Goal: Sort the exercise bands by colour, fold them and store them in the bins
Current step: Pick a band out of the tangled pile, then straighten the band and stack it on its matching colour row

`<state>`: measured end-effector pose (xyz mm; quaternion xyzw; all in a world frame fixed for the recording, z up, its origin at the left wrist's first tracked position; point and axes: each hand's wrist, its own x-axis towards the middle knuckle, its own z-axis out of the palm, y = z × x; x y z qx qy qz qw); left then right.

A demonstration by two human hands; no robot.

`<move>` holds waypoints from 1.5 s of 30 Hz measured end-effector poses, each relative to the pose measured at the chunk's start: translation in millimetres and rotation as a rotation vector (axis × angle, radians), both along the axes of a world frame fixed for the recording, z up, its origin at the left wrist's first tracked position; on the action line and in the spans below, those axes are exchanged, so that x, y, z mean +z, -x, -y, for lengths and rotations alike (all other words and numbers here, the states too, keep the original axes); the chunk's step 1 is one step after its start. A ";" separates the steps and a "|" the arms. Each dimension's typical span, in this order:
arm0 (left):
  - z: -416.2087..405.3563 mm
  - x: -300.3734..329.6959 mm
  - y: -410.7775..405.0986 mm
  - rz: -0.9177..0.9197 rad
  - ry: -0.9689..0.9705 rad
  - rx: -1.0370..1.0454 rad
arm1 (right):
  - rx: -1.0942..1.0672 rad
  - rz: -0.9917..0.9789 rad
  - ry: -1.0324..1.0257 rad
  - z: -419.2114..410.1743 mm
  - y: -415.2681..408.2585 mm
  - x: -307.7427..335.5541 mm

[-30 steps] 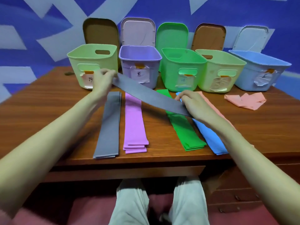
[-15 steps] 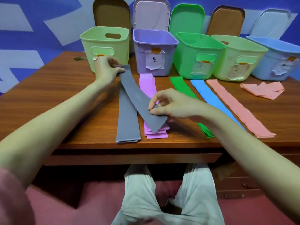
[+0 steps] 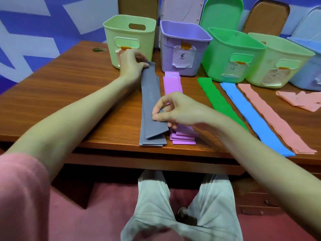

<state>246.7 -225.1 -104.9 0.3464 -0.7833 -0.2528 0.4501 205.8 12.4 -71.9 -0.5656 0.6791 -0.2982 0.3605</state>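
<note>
A grey band (image 3: 150, 94) lies stretched over the grey pile (image 3: 152, 141) on the table. My left hand (image 3: 132, 64) pinches its far end in front of the pale green bin (image 3: 129, 40). My right hand (image 3: 175, 110) pinches its near part between thumb and fingers. Beside it lie a purple pile (image 3: 173, 84), a green pile (image 3: 217, 100), a blue pile (image 3: 251, 115) and a long pink band (image 3: 271, 117). A crumpled pink band (image 3: 300, 100) sits at the far right.
Behind the piles stand a purple bin (image 3: 184, 47), a green bin (image 3: 231, 54), another pale green bin (image 3: 278, 61) and a blue bin (image 3: 309, 66), with lids (image 3: 220, 13) leaning on the wall. The wooden table (image 3: 69, 87) edge runs near my knees.
The grey band has swung from lying across the other piles to lying along the grey pile. My right hand moved left and toward me; the view shifted closer.
</note>
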 end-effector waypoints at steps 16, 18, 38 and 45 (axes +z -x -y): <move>-3.2 -8.2 2.9 0.127 0.111 -0.069 | 0.118 -0.311 -0.009 3.1 -12.5 -5.6; -3.2 -8.1 3.7 0.128 0.110 -0.073 | 0.117 -0.321 -0.013 5.3 -12.9 -6.7; -26.5 4.2 23.7 0.272 0.283 -0.030 | -0.120 -0.408 0.203 -10.4 58.3 -1.3; -79.3 15.6 84.0 0.295 0.390 -0.274 | -0.531 -0.603 0.247 -72.8 175.6 -9.6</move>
